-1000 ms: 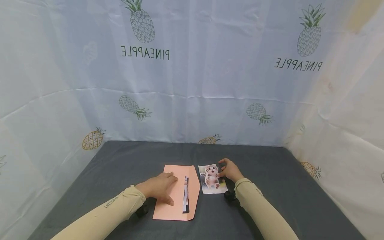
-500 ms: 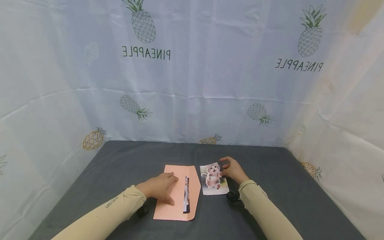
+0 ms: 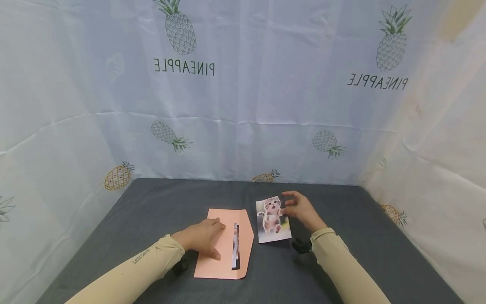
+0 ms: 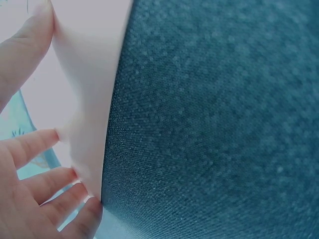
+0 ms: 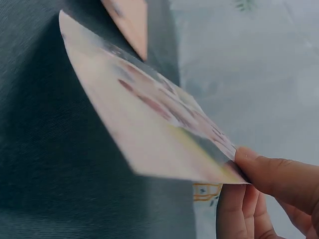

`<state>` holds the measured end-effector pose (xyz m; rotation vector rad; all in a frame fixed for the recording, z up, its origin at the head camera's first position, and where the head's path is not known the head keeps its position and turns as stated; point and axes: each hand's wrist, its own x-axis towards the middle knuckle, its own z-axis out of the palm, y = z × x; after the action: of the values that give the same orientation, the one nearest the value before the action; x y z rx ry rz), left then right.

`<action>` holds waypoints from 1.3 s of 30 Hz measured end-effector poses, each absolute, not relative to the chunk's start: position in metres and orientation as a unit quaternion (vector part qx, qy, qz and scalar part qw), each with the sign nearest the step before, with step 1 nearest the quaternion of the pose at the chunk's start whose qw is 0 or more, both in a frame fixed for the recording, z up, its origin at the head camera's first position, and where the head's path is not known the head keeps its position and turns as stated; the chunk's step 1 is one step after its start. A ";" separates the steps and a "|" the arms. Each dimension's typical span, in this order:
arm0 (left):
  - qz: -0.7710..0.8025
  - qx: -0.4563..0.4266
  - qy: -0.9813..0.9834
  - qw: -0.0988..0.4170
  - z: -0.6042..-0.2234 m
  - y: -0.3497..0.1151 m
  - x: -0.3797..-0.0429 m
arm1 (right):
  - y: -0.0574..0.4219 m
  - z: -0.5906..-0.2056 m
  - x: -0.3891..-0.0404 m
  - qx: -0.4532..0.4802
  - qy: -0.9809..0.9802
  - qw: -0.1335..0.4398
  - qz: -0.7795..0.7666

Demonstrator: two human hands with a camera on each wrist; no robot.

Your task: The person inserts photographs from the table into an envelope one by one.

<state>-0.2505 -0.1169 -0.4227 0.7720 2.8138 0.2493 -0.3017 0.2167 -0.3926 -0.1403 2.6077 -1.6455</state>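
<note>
A pink envelope (image 3: 212, 266) lies on the dark cloth with its pointed flap turned to the right. Several photo cards (image 3: 236, 249) stick out of its opening. My left hand (image 3: 203, 237) rests on the envelope, fingers spread; in the left wrist view its fingertips (image 4: 50, 137) touch the pale paper. To the right of the flap, my right hand (image 3: 301, 210) pinches a kitten photo card (image 3: 271, 219) by its right edge, thumb on the picture side. In the right wrist view the card (image 5: 149, 119) is tilted and raised off the cloth.
A dark grey cloth (image 3: 182, 190) covers the table. White curtains with a pineapple print (image 3: 243, 93) stand behind it and along both sides. Beige sleeves (image 3: 125, 270) cover both forearms.
My right hand has lifted the kitten photo card and moved it slightly right and away from me. The left hand and the envelope have stayed in place.
</note>
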 end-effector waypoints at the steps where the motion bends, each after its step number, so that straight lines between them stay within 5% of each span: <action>1: 0.085 0.262 0.955 0.106 -0.423 -0.117 -0.250 | 0.217 -0.391 -0.301 -0.041 0.843 0.028 -0.536; 16: 0.083 0.257 0.957 0.108 -0.423 -0.116 -0.251 | 0.207 -0.377 -0.293 -0.051 0.825 0.044 -0.560; 39: 0.081 0.266 0.954 0.109 -0.425 -0.117 -0.252 | 0.169 -0.405 -0.287 -0.050 0.850 0.069 -0.519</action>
<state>-0.2524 -0.1171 -0.4247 0.7837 2.8067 0.2368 -0.2867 0.1695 -0.4049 -0.1513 2.5598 -1.5637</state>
